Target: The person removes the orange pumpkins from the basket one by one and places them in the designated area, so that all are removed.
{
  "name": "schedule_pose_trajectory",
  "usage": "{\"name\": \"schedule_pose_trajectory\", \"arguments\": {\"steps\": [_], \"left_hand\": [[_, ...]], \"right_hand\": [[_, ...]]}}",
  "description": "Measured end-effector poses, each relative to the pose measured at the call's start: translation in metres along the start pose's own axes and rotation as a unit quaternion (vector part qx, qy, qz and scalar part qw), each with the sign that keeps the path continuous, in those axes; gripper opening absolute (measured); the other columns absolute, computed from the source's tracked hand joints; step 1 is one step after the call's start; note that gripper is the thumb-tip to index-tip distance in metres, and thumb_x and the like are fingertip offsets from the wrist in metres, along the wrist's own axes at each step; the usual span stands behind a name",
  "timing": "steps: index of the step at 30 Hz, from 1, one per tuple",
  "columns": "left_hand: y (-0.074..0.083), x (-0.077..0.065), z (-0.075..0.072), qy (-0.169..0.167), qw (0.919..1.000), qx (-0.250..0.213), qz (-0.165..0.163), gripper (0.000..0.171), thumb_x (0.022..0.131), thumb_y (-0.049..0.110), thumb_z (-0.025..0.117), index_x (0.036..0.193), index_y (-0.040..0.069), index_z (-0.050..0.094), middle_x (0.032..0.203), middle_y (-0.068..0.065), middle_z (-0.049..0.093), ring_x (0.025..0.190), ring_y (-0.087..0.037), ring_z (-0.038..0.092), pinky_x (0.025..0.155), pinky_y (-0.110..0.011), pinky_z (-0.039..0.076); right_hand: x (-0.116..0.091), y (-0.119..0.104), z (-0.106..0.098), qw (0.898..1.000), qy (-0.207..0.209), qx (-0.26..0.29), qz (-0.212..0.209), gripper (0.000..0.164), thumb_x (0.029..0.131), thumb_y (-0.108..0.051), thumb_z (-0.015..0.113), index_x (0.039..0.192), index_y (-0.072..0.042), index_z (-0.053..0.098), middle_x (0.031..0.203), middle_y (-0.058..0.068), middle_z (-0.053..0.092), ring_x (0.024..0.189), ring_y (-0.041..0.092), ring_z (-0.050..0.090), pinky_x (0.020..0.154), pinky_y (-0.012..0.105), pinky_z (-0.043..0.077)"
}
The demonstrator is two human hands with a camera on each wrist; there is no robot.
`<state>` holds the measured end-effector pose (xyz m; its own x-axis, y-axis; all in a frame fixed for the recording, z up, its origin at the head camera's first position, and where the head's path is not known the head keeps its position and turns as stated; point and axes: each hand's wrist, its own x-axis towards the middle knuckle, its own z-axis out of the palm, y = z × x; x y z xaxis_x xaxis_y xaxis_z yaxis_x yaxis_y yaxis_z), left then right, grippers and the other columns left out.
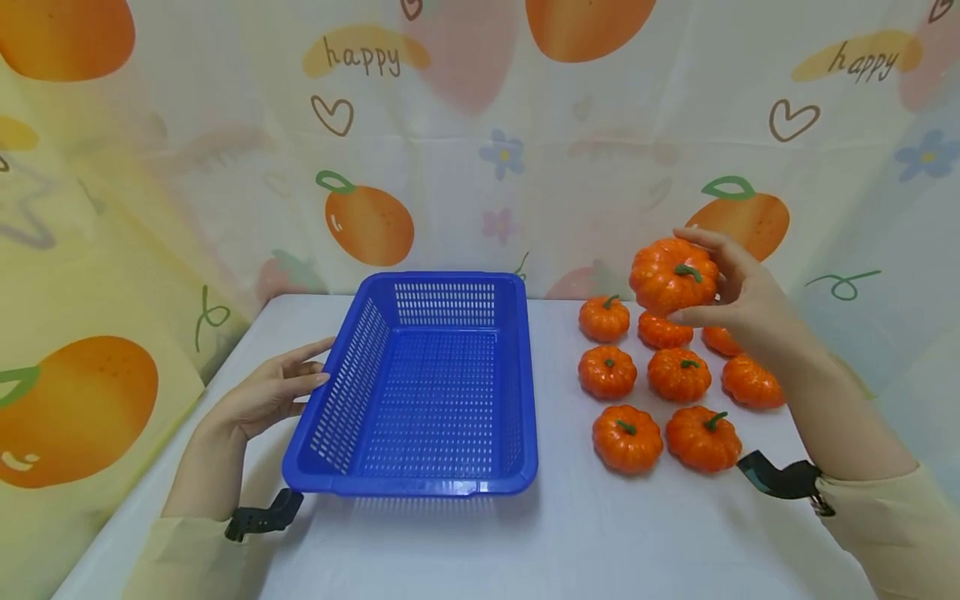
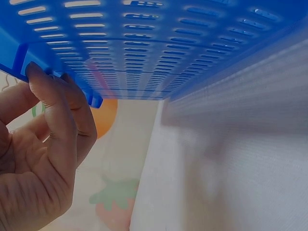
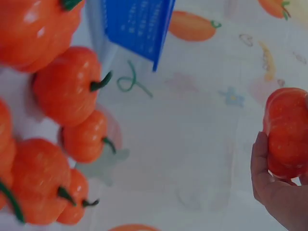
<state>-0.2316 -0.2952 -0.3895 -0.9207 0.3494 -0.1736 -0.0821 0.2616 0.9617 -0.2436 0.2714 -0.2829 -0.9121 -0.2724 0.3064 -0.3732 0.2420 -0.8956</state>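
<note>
My right hand (image 1: 738, 287) holds a small orange pumpkin (image 1: 672, 275) with a green stem, raised above the other pumpkins, thumb below and fingers over the top. In the right wrist view the same pumpkin (image 3: 287, 132) shows at the right edge. My left hand (image 1: 273, 387) is at the left side of a blue plastic basket (image 1: 410, 485), fingertips right at its rim. In the left wrist view its bent fingers (image 2: 60, 115) reach up to the rim's underside, beside the slotted wall. Nothing lies inside the basket.
Several more orange pumpkins (image 1: 607, 372) stand in loose rows on the white tabletop (image 1: 562, 533), right of the basket. A printed fabric backdrop (image 1: 457, 200) hangs behind the table, and a yellowish curtain (image 1: 67, 275) runs along the left.
</note>
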Motion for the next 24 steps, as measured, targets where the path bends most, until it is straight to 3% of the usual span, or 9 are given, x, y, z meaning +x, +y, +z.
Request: {"name": "schedule_pose_trajectory", "arguments": {"steps": [7, 15, 19, 24], "left_hand": [[-0.002, -0.002, 0.002, -0.003, 1.0000, 0.001, 0.007, 0.068, 0.102, 0.016, 0.051, 0.158, 0.007, 0.015, 0.100, 0.009, 0.063, 0.092, -0.008, 0.066, 0.083, -0.034, 0.056], [-0.003, -0.004, 0.002, 0.001, 1.0000, 0.006, 0.007, 0.068, 0.102, 0.017, 0.052, 0.158, 0.007, 0.015, 0.100, 0.009, 0.064, 0.091, -0.007, 0.066, 0.083, -0.033, 0.057], [0.000, -0.002, 0.001, 0.008, 0.9999, 0.014, -0.002, 0.068, 0.102, 0.017, 0.052, 0.159, 0.008, 0.014, 0.099, 0.009, 0.063, 0.090, -0.007, 0.065, 0.083, -0.033, 0.057], [0.001, -0.001, 0.001, 0.013, 0.9997, 0.016, -0.012, 0.068, 0.102, 0.018, 0.052, 0.159, 0.010, 0.014, 0.099, 0.009, 0.063, 0.090, -0.008, 0.065, 0.084, -0.034, 0.056]], "right_hand": [[-0.020, 0.025, -0.038, 0.999, 0.015, 0.040, -0.033, 0.083, 0.078, 0.022, 0.062, 0.149, -0.014, 0.040, 0.135, -0.003, 0.047, 0.111, 0.011, 0.053, 0.082, 0.012, 0.054], [-0.039, 0.049, -0.081, 0.994, 0.024, 0.104, -0.031, 0.088, 0.075, 0.034, 0.054, 0.150, -0.009, 0.037, 0.136, -0.001, 0.045, 0.109, 0.008, 0.057, 0.079, 0.015, 0.057], [-0.048, 0.069, -0.100, 0.989, 0.007, 0.145, -0.035, 0.090, 0.073, 0.039, 0.047, 0.150, -0.005, 0.036, 0.139, 0.000, 0.043, 0.109, 0.008, 0.061, 0.076, 0.020, 0.059], [-0.059, 0.097, -0.116, 0.993, -0.018, 0.114, -0.005, 0.092, 0.073, 0.038, 0.049, 0.151, -0.008, 0.034, 0.143, -0.007, 0.038, 0.110, 0.003, 0.059, 0.075, 0.020, 0.059]]}}
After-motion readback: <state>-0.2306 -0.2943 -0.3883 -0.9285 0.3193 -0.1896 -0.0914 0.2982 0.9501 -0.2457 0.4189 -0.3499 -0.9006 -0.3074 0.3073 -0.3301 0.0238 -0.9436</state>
